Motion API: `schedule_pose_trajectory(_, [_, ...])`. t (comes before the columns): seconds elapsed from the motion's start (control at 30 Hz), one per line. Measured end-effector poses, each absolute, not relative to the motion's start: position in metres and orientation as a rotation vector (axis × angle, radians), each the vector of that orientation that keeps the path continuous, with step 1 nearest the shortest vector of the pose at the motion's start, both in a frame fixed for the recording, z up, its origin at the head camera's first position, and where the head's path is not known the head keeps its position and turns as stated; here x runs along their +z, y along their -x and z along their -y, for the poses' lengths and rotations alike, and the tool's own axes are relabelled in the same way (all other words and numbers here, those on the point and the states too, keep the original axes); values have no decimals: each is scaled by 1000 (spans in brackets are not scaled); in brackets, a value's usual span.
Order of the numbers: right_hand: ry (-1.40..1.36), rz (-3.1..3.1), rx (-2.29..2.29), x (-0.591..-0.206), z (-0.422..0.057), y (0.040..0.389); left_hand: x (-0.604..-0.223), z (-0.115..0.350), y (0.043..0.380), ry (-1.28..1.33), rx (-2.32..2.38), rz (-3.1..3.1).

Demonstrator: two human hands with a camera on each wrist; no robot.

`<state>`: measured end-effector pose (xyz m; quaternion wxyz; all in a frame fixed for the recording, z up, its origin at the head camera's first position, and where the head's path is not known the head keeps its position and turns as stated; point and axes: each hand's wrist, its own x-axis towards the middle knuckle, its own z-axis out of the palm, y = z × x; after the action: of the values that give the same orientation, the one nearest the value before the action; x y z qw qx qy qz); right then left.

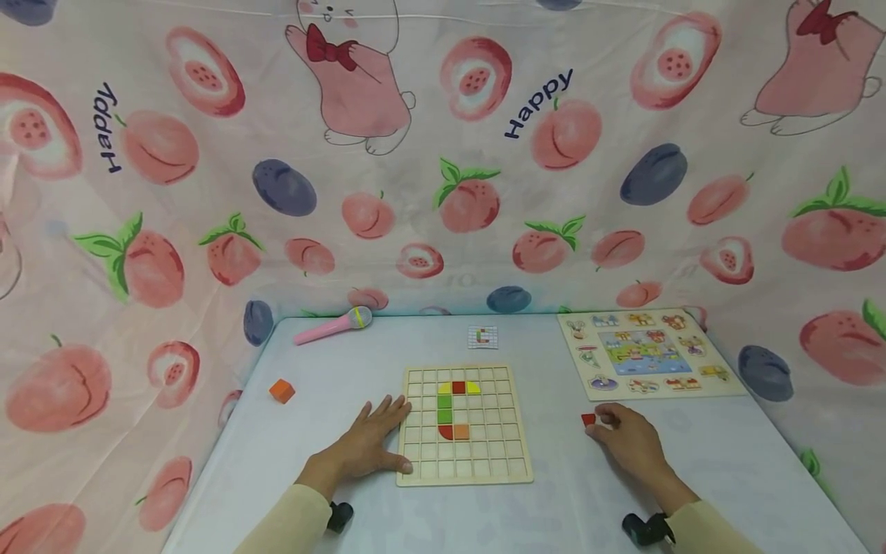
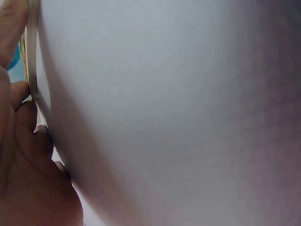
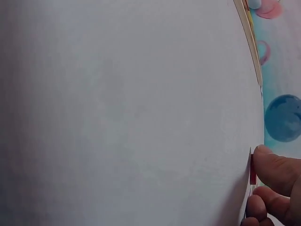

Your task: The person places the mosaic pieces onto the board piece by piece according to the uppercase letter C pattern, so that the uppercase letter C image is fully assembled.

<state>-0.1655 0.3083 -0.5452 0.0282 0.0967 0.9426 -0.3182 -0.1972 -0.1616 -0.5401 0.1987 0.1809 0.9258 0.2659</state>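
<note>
A wooden grid board [image 1: 484, 454] lies in the middle of the table, with yellow, red, green and orange tiles set in a C-like shape. My left hand [image 1: 371, 442] rests along the board's left edge, fingers spread and thumb at its lower left corner. In the left wrist view, the fingers of the left hand [image 2: 33, 155] show beside the board's side. Off to the right, my right hand [image 1: 630, 442] pinches a small red tile [image 1: 588, 419] between thumb and fingers, close over the table. The right wrist view shows that red tile [image 3: 253, 170] edge-on at the thumb.
Behind the board lies a small pattern card [image 1: 482, 337]. A picture puzzle board [image 1: 574, 369] is at the back right, a pink toy microphone [image 1: 325, 331] at the back left. An orange cube [image 1: 281, 391] sits at the left. Fruit-print cloth [image 1: 415, 208] hangs behind the table.
</note>
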Motion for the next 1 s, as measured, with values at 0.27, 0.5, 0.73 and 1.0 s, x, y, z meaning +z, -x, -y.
schedule_pose_trajectory(0.27, [-207, -2961, -908, -548, -308, 166, -541, 161, 197, -505, 746, -2591])
schedule_pose_trajectory(0.5, [-210, -2952, -907, -549, -309, 167, -540, 161, 197, -511, 754, -2584])
schedule_pose_trajectory(0.73, [-278, -2932, -1065, -544, -306, 165, -541, 162, 197, -515, 759, -2584])
schedule_pose_trajectory(1.0, [-317, -2927, -1215, -544, -296, 169, -541, 162, 197, -520, 751, -2590])
